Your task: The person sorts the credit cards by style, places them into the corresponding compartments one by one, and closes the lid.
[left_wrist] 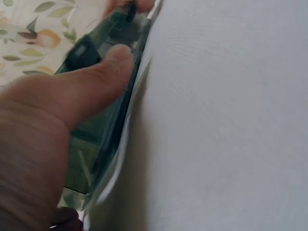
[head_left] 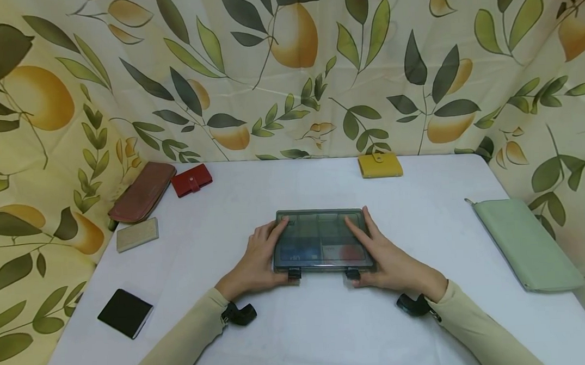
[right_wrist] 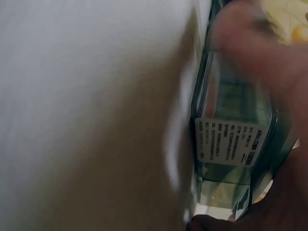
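Observation:
A see-through dark green plastic compartment box point(head_left: 319, 225) lies in the middle of the table, its two black latches facing me. Inside, a blue item and a white-and-red item show dimly through the lid. My left hand point(head_left: 259, 260) grips the box's left side, index finger on the lid's edge and thumb by the left latch. On the opposite side my right hand point(head_left: 391, 257) holds it likewise, its thumb near the right latch. In the left wrist view the thumb point(left_wrist: 96, 84) lies against the box's front. A printed white label point(right_wrist: 228, 142) shows on the box in the right wrist view.
Around the white table point(head_left: 309, 334) lie a brown pouch point(head_left: 143, 193), a red wallet point(head_left: 191, 180), a beige card-like block point(head_left: 137, 235), a black notebook-like item point(head_left: 125, 313), a yellow wallet point(head_left: 380, 166) and a mint green pouch point(head_left: 525, 243). Patterned cloth point(head_left: 289, 112) hangs behind.

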The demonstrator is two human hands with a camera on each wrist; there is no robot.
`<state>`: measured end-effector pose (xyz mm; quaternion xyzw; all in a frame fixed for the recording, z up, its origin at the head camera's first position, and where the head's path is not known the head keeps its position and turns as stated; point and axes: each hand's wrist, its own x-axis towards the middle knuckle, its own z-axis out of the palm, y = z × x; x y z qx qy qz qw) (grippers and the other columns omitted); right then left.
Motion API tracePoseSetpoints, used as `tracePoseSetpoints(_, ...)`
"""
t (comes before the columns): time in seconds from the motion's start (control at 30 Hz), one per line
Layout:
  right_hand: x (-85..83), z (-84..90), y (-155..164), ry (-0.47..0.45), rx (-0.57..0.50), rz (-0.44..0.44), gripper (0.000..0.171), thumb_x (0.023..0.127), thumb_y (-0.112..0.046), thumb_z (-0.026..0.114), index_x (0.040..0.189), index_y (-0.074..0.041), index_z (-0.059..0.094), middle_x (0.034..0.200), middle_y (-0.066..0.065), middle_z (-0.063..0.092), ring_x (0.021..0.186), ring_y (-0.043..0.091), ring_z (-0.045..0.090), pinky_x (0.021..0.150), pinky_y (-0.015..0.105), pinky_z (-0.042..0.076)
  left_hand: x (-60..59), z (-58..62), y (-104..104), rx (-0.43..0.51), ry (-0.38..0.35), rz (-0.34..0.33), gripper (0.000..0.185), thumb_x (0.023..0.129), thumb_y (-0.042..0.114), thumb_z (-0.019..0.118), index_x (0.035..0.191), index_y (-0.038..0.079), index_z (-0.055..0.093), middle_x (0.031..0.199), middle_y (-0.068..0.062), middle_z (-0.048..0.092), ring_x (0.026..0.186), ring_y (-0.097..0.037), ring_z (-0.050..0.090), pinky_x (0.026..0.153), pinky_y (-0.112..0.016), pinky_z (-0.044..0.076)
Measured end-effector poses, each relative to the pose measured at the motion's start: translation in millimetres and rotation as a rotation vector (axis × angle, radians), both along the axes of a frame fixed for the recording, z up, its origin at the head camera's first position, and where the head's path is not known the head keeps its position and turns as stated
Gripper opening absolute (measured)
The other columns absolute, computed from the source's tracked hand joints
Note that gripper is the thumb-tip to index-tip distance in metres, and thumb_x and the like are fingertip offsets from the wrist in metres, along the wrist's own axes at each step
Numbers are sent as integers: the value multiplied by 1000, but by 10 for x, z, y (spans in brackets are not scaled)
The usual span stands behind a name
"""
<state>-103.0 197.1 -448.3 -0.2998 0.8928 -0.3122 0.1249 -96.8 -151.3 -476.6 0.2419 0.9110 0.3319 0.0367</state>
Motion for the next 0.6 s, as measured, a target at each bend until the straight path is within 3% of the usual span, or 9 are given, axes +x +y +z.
tracePoseSetpoints(0.13, 13, -21, 11, 5, 0, -3, 124, 87, -47, 87, 173, -18, 4, 172, 30, -21, 154, 62, 18, 110, 72, 41, 8, -17, 5, 57, -35, 18, 128, 73, 53, 93, 172, 22, 18, 168, -20, 28, 153, -39, 29, 118, -65, 30)
tracePoseSetpoints(0.37, 59, -44, 16, 34, 40, -10, 116, 94, -50, 79, 172, -14, 2, 172, 32, -18, 151, 60, 29, 113, 70, 38, 8, -51, 24, 192, -48, 46, 121, 70, 45, 96, 169, 20, 30, 157, -19, 42, 145, -38, 38, 115, -67, 37)
tracePoseSetpoints(0.6, 90, -24, -3, -22, 38, -42, 110, 99, -51, 73, 172, -16, -1, 173, 27, -21, 154, 60, 23, 116, 73, 33, -20, -71, 46, 222, -45, 75, 118, 69, 42, 98, 167, 23, 36, 145, -14, 51, 135, -31, 45, 111, -62, 43)
